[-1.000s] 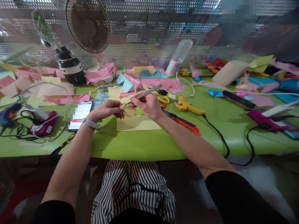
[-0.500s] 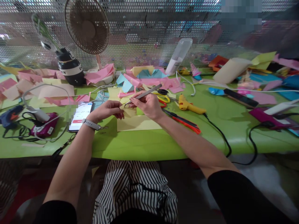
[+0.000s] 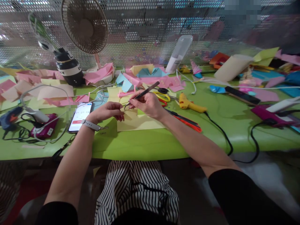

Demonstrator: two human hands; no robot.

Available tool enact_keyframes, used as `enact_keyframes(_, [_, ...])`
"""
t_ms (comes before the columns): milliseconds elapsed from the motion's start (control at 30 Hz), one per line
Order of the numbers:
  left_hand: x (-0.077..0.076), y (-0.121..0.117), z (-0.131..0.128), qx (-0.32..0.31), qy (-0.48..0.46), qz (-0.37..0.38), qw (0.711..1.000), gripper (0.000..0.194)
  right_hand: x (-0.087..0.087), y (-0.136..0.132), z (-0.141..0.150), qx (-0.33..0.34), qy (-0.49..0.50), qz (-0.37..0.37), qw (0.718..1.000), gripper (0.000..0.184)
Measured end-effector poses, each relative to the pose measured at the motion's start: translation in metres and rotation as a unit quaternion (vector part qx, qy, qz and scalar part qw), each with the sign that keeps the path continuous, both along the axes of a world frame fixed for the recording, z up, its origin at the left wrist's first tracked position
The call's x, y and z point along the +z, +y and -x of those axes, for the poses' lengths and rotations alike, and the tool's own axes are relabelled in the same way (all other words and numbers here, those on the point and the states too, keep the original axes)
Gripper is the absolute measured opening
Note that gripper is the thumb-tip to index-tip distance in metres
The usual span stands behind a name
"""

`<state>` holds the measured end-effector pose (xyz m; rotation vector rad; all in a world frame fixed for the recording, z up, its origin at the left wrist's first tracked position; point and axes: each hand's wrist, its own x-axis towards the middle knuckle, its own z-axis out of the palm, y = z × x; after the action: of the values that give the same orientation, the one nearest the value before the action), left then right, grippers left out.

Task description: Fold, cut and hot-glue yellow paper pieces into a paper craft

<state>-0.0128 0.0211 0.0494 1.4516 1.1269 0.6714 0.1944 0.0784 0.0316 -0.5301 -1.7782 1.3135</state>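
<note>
My right hand [image 3: 150,104] grips dark metal tweezers [image 3: 152,87], their bent tip pointing down and left. That tip meets a small pale yellow paper piece [image 3: 129,113] between my hands. The fingers of my left hand [image 3: 109,110] are curled and pinch the left edge of this piece. Under both hands a larger pale yellow sheet [image 3: 140,125] lies flat on the green table [image 3: 140,147]. Just past my right hand are yellow-handled scissors [image 3: 166,97] and an orange-and-black utility knife [image 3: 186,121].
Right of the scissors lies a yellow glue gun [image 3: 191,104] with a black cord. A phone [image 3: 81,117] showing a timer lies by my left wrist. Behind are a fan [image 3: 84,28], a black bottle [image 3: 70,70], a clear bottle [image 3: 180,53] and folded pink papers [image 3: 99,74].
The tweezers turn slightly in my right hand and look darker, their tip still at the small paper. My left hand stays almost in place. The view shifts a little.
</note>
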Motion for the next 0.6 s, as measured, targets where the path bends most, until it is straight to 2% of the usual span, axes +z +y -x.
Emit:
enact_keyframes(400, [0.000,0.001,0.001,-0.006,0.001,0.006,1.000,0.015,0.007,-0.004,0.000,-0.004,-0.001,-0.011,1.000,0.035])
enact_keyframes(533, [-0.006,0.004,0.004,0.006,-0.040,0.028,0.999,0.015,0.006,-0.003,-0.001,-0.003,-0.003,-0.021,1.000,0.036])
enact_keyframes(600, [-0.010,0.006,0.005,0.005,-0.057,0.042,0.998,0.020,0.004,-0.003,-0.001,-0.002,-0.004,-0.023,1.000,0.036])
